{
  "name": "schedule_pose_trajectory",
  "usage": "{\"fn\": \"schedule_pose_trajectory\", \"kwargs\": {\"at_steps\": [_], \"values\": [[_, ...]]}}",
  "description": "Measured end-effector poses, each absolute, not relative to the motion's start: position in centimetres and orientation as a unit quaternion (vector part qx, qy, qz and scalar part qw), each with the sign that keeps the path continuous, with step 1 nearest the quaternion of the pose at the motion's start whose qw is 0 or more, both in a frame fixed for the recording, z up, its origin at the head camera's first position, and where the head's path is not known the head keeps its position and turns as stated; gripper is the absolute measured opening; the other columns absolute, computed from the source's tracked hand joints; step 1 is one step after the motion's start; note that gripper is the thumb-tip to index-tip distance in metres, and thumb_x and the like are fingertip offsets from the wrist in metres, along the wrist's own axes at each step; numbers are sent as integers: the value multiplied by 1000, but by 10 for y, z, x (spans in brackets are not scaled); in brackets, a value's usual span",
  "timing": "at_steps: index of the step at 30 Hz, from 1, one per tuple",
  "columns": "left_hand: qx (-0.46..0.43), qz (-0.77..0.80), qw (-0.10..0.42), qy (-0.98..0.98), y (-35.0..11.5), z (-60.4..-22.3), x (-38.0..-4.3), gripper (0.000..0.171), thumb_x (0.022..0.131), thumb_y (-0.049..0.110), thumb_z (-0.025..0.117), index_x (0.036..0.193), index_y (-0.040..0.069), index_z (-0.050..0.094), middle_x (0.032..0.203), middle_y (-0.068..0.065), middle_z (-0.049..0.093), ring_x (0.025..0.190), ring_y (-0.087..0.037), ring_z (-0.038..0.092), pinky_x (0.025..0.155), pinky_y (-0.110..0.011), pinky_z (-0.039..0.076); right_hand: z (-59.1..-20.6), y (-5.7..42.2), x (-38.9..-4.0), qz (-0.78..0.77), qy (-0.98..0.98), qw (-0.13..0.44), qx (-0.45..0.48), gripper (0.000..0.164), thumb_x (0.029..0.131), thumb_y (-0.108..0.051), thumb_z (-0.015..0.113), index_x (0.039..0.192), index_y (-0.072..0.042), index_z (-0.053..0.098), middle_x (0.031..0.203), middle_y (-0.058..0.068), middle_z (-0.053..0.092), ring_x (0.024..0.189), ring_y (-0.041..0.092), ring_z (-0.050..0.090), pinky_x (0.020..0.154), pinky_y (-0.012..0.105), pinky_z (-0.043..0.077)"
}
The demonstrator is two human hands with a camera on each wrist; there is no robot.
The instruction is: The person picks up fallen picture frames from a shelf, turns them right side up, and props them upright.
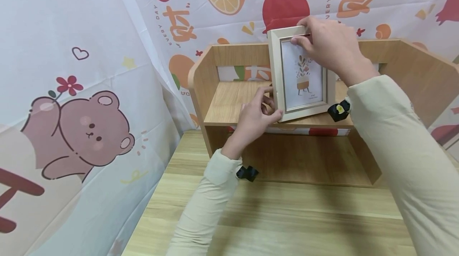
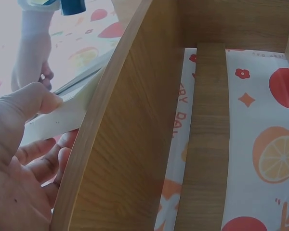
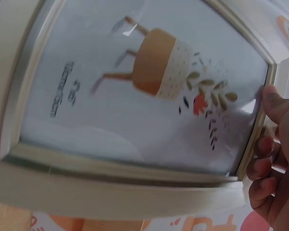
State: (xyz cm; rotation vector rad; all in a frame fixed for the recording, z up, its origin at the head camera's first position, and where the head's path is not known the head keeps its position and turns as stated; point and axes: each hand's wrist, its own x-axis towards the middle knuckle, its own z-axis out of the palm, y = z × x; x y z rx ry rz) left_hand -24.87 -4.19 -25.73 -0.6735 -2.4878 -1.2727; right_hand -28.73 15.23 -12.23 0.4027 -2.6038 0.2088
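Observation:
A cream picture frame [image 1: 276, 77] with a plant-pot print stands nearly upright, tilted a little, at the front of the wooden shelf's [image 1: 233, 100] upper board. Its top edge is gripped by my right hand [image 1: 333, 45], thumb over the front and fingers behind. Low on the frame's left side, my left hand [image 1: 254, 116] pinches the corner, its thumb in front and fingers curled behind. In the left wrist view the left thumb [image 2: 48, 100] presses the frame's pale edge close to the board. The right wrist view has the print [image 3: 156, 62] sideways behind glass.
The shelf unit has raised side panels [image 1: 202, 85] and a lower compartment [image 1: 305, 156]. It stands on a light wooden tabletop [image 1: 305, 216]. Fruit-printed cloth [image 1: 247, 1] hangs behind, and a bear-printed cloth [image 1: 89, 136] hangs at the left.

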Motion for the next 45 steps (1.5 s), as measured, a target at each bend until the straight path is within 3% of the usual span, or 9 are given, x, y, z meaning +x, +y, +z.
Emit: {"fn": "schedule_pose_trajectory", "kwargs": {"at_steps": [3, 6, 12, 17, 26, 35, 43, 45], "values": [[-235, -441, 125, -857, -44, -257, -251, 55, 86, 19, 70, 134, 14, 45, 98, -2, 64, 77, -13, 57, 97, -49, 29, -122, 157, -288, 74, -957, 243, 141, 52, 97, -45, 49, 135, -10, 50, 95, 19, 65, 74, 32, 59, 52, 37, 42], [-238, -443, 115, -857, -47, -257, -252, 56, 86, 20, 69, 135, 14, 45, 99, -2, 65, 78, -13, 57, 97, -48, 31, -122, 162, -289, 70, -960, 237, 134, 53, 97, -45, 49, 137, -10, 49, 98, 20, 64, 77, 34, 60, 55, 41, 44], [-243, -455, 96, -851, -51, -255, -255, 55, 86, 18, 70, 135, 15, 45, 98, -4, 64, 76, -14, 57, 69, -27, 40, -122, 165, -288, 65, -959, 242, 132, 53, 98, -43, 49, 137, -9, 47, 101, 22, 64, 79, 37, 61, 60, 46, 48], [-245, -470, 77, -844, -53, -253, -257, 54, 87, 17, 68, 136, 16, 44, 97, -5, 63, 75, -15, 55, 63, -21, 41, -122, 165, -287, 69, -959, 244, 129, 53, 97, -43, 50, 137, -8, 48, 102, 23, 64, 80, 37, 61, 59, 44, 47], [-248, -479, 54, -840, -61, -251, -261, 53, 89, 15, 67, 136, 17, 44, 97, -6, 63, 73, -16, 53, 65, -22, 43, -121, 175, -287, 74, -967, 223, 101, 58, 97, -44, 50, 137, -2, 47, 108, 25, 64, 85, 40, 62, 61, 48, 46], [-257, -495, 34, -830, -67, -250, -265, 53, 88, 13, 67, 136, 16, 44, 94, -8, 61, 72, -16, 51, 66, -23, 42, -120, 182, -283, 46, -970, 224, 84, 61, 96, -45, 52, 143, -7, 42, 102, 27, 62, 69, 37, 57, 50, 39, 39], [-265, -503, 27, -822, -73, -250, -270, 56, 89, 10, 67, 140, 14, 43, 98, -11, 60, 73, -17, 50, 65, -23, 42, -122, 199, -282, 77, -970, 226, 55, 65, 93, -53, 53, 141, -11, 46, 96, 25, 64, 78, 37, 51, 59, 42, 34], [-265, -501, 25, -823, -74, -250, -270, 57, 89, 10, 66, 140, 13, 42, 99, -11, 60, 73, -17, 50, 65, -23, 42, -125, 202, -283, 95, -966, 231, 60, 64, 93, -52, 54, 141, -11, 47, 97, 26, 64, 80, 38, 52, 67, 46, 37]]}}
